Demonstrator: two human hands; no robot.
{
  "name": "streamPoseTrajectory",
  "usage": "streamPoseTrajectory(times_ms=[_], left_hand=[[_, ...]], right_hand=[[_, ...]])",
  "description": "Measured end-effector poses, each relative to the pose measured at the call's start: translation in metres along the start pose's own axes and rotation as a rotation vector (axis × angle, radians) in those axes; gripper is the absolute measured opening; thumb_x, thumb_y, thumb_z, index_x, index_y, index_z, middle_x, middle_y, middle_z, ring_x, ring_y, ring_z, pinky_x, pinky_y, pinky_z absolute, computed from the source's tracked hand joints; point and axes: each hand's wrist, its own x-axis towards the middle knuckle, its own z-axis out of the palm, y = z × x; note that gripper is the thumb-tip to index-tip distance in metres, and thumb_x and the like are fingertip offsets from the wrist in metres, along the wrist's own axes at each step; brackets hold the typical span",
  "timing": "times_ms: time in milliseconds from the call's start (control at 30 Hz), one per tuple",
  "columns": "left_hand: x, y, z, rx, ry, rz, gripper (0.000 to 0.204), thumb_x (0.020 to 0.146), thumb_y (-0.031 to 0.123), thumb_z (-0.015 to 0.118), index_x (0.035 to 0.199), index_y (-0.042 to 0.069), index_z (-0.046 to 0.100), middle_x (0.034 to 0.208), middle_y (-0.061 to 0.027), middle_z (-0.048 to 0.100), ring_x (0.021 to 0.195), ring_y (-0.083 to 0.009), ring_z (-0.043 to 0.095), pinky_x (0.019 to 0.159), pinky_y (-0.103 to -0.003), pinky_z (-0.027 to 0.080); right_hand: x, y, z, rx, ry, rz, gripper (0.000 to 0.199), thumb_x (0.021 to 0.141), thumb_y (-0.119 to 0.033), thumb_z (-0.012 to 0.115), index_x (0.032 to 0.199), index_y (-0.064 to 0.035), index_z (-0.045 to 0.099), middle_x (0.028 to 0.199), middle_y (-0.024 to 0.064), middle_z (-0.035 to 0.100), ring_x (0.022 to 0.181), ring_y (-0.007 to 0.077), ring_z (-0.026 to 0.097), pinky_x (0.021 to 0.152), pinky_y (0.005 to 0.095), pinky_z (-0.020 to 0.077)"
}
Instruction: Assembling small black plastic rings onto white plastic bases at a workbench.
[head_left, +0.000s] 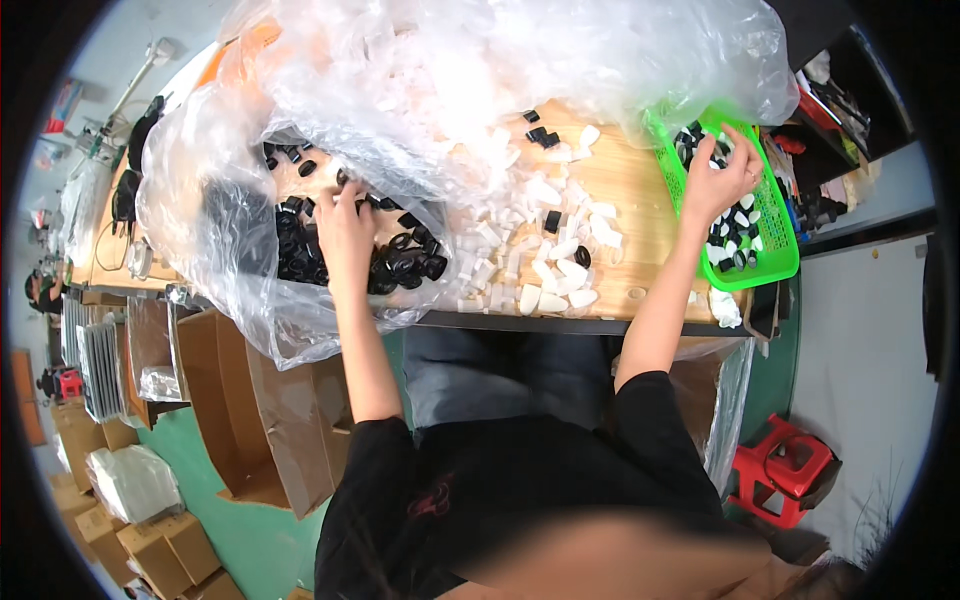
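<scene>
We see a heap of black caps lying inside an opened clear plastic bag on the left part of the wooden bench, and the left hand rests on top of that heap, fingers curled down into the caps; whether they actually pinch one we cannot tell. Over on the right, the right hand hovers over the green basket at the bench's right edge, fingers bent above the mixed black and white pieces inside, and again a grip is not clear. Between the two hands a scatter of white plastic pieces covers the bench, a few black caps among them. Beyond, more crumpled clear plastic is piled up. Below the bench stand open cardboard boxes, and a red stool sits at the lower right.
</scene>
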Motion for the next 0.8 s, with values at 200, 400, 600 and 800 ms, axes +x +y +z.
streamPoseTrajectory(times_ms=[200,400,600,800], left_hand=[[0.004,-0.019,0.002,-0.245,-0.039,0.060,0.021,0.079,0.000,0.064,0.099,0.000,0.068,0.082,-0.0174,0.065,0.067,-0.0295,0.061,0.065,-0.036,0.049],[0.026,0.041,-0.005,-0.991,-0.210,-0.211,0.025,0.089,0.000,0.058,0.111,0.000,0.069,0.077,-0.0036,0.066,0.065,-0.0072,0.058,0.060,-0.021,0.044],[0.040,0.106,0.024,-1.301,-0.403,-0.210,0.027,0.095,0.007,0.057,0.119,-0.004,0.062,0.106,-0.0117,0.067,0.090,-0.0145,0.065,0.085,-0.028,0.056],[0.030,0.119,0.063,-1.543,-0.623,-0.319,0.033,0.091,0.000,0.058,0.124,-0.004,0.057,0.109,-0.0127,0.065,0.102,-0.0210,0.066,0.098,-0.031,0.050]], right_hand=[[-0.016,-0.020,0.007,0.622,-0.771,0.228,0.017,0.085,-0.003,0.062,0.100,-0.0048,0.068,0.091,0.0090,0.068,0.081,0.0147,0.063,0.068,0.0289,0.0488],[-0.056,-0.045,0.025,0.599,-1.455,-0.093,0.013,0.084,-0.006,0.061,0.096,-0.0017,0.065,0.085,0.0123,0.069,0.077,0.0194,0.066,0.068,0.0307,0.0503],[-0.067,-0.065,0.015,0.584,-1.470,-0.176,0.010,0.082,-0.008,0.062,0.090,-0.0025,0.064,0.081,0.0127,0.065,0.082,0.0279,0.064,0.075,0.0377,0.0503],[-0.091,-0.082,0.028,0.517,-1.373,-0.253,0.011,0.081,-0.014,0.061,0.086,-0.0043,0.063,0.085,0.0173,0.066,0.084,0.0333,0.065,0.077,0.0433,0.0514]])
